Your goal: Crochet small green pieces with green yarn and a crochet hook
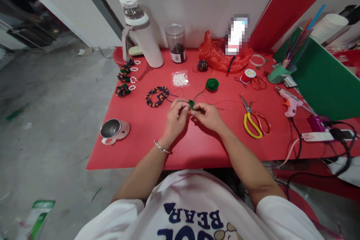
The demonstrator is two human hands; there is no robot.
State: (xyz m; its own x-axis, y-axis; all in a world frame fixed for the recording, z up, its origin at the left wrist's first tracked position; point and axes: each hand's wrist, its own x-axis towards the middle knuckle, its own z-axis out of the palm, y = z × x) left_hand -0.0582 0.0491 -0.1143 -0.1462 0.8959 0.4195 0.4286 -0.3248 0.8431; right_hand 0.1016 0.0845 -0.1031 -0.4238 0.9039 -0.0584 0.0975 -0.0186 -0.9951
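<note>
My left hand [177,116] pinches a small green crochet piece [191,103] between thumb and fingers. Close against it, my right hand [208,117] is closed on a thin crochet hook [221,109], whose end sticks out to the right; its tip at the green yarn is too small to make out. A green strand runs from the piece up to the green yarn ball [212,84]. Left of my hands lies a braided multicolour yarn loop [156,96]. Beyond them is a packet of white beads [180,79].
Scissors with yellow and red handles [253,123], a pink glue gun [292,103] and a power strip [316,137] lie right. A steel-lined cup [123,129], beaded yarn pieces [122,90] and a tall flask [149,41] stand left. A red bag [215,54] sits behind.
</note>
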